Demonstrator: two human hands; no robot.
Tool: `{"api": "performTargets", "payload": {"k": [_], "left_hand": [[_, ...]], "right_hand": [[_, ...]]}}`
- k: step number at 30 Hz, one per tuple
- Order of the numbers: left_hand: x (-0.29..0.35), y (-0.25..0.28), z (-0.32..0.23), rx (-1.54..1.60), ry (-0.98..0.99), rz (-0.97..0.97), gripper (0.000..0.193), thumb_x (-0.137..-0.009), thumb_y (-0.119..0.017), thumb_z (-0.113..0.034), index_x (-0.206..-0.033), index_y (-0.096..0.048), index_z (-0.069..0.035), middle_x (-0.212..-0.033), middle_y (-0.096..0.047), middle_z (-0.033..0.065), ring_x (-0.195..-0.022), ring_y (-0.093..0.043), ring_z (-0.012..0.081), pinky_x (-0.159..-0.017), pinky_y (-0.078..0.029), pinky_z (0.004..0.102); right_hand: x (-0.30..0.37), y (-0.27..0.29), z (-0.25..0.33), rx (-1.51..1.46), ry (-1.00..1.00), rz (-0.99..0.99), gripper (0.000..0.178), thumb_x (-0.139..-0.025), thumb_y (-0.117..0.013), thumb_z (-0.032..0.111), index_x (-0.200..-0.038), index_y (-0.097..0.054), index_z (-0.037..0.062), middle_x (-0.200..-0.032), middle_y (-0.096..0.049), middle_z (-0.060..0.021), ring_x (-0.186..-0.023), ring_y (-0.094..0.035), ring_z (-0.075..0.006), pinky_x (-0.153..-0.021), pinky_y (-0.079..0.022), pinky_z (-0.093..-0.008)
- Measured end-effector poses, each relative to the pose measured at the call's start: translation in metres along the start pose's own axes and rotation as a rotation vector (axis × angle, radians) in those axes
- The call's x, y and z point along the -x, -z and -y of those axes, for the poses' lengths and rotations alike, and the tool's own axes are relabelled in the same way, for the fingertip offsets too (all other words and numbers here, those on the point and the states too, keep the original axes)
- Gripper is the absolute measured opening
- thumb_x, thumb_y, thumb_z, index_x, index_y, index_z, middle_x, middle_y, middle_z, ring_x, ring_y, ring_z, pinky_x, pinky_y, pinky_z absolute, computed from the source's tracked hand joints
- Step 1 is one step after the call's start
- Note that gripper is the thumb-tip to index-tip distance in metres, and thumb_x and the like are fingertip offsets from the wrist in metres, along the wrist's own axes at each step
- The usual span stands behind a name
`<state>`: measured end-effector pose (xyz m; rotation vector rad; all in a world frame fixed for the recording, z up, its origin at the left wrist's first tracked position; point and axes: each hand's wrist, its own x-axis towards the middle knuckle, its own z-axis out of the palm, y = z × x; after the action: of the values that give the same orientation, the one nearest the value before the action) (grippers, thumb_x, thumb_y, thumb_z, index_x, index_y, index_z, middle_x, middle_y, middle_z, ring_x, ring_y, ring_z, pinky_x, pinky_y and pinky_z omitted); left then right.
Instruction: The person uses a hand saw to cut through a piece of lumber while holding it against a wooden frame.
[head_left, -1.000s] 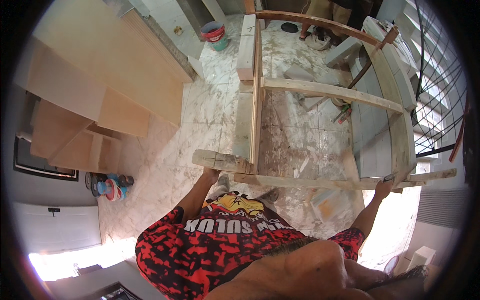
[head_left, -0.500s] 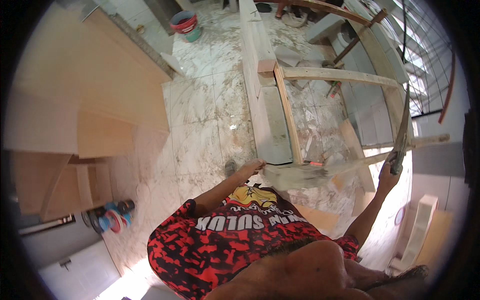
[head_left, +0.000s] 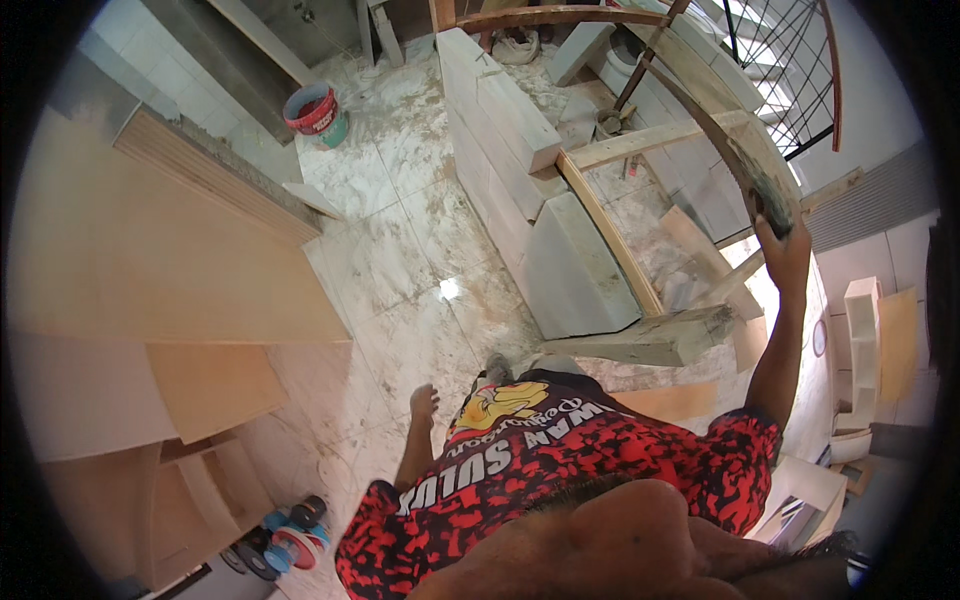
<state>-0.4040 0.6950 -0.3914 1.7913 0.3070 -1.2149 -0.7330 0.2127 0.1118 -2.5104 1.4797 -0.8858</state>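
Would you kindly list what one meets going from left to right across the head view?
Plywood sheets → red bucket → left hand, hanging free → grey block wall → thick timber beam → right hand gripping a curved plank → white shelf unit.

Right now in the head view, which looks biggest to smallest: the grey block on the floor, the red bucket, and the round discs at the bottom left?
1. Grey block, clearly the largest.
2. Red bucket.
3. Round discs.
The bucket and the whole cluster of discs look alike in size, and the bucket stands farther from the camera, so their order is unsure.
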Motion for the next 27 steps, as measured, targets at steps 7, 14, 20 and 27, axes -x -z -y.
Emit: {"api": "performTargets", "payload": {"k": [7,14,20,27], "left_hand": [[0.0,0.029,-0.001,0.144,0.133,-0.065,0.042,-0.087,-0.051,-0.031,-0.12,-0.048,-0.006,-0.109,-0.058,0.0129,-0.086,-0.059,0.024,-0.068,-0.048,0.037],[-0.065,-0.006,-0.087,0.045,0.005,0.058,0.037,-0.088,-0.052,-0.031,-0.116,-0.052,-0.007,-0.101,-0.061,0.0081,-0.079,-0.059,0.0179,-0.062,-0.046,0.0302],[-0.145,-0.014,-0.225,-0.015,-0.013,0.04,0.037,-0.088,-0.052,-0.029,-0.117,-0.052,-0.008,-0.105,-0.061,0.0083,-0.083,-0.06,0.0187,-0.065,-0.046,0.0314],[-0.216,0.024,-0.367,0.245,-0.16,-0.135,0.039,-0.089,-0.049,-0.032,-0.119,-0.05,-0.007,-0.103,-0.06,0.0075,-0.082,-0.058,0.0185,-0.066,-0.045,0.0309]], "right_hand": [[-0.066,-0.018,0.042,0.25,0.013,0.223,0.053,-0.074,-0.062,0.02,-0.12,-0.048,-0.0019,-0.097,-0.059,-0.0272,-0.093,-0.056,-0.0413,-0.083,-0.044,-0.0432],[-0.148,-0.061,0.085,0.273,0.138,0.339,0.034,-0.071,-0.06,0.009,-0.101,-0.051,-0.0046,-0.085,-0.058,-0.0256,-0.081,-0.056,-0.0383,-0.076,-0.044,-0.0411],[-0.253,-0.142,0.085,0.316,0.153,0.365,0.03,-0.069,-0.061,0.013,-0.093,-0.054,-0.0048,-0.086,-0.06,-0.0256,-0.081,-0.058,-0.0383,-0.077,-0.044,-0.0415],[-0.303,-0.258,0.063,0.219,-0.009,0.387,0.032,-0.071,-0.06,0.015,-0.096,-0.054,-0.0042,-0.083,-0.06,-0.0263,-0.082,-0.059,-0.0402,-0.077,-0.045,-0.0428]]}}
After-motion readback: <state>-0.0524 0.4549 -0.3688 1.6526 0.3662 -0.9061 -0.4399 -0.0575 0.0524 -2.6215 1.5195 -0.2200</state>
